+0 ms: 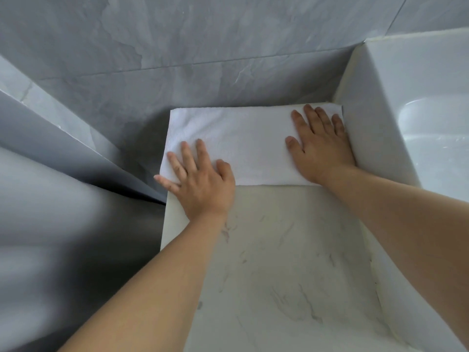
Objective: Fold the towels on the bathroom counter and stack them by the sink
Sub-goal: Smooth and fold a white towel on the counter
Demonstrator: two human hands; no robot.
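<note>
View from above of a white marble counter (291, 262) with grey veins. A white towel (243, 146), folded into a flat rectangle, lies across the counter's far end, toward twelve o'clock, its far edge against the grey tiled wall (203, 47). The left hand (200, 184) lies flat on the towel's near corner at nine o'clock, fingers straight and spread, gripping nothing. The right hand (319, 146) presses flat on the towel's end at three o'clock, fingers extended, also grasping nothing. Just beyond that hand, at two o'clock, rises the white sink (416, 118), the towel's edge touching its outer wall
</note>
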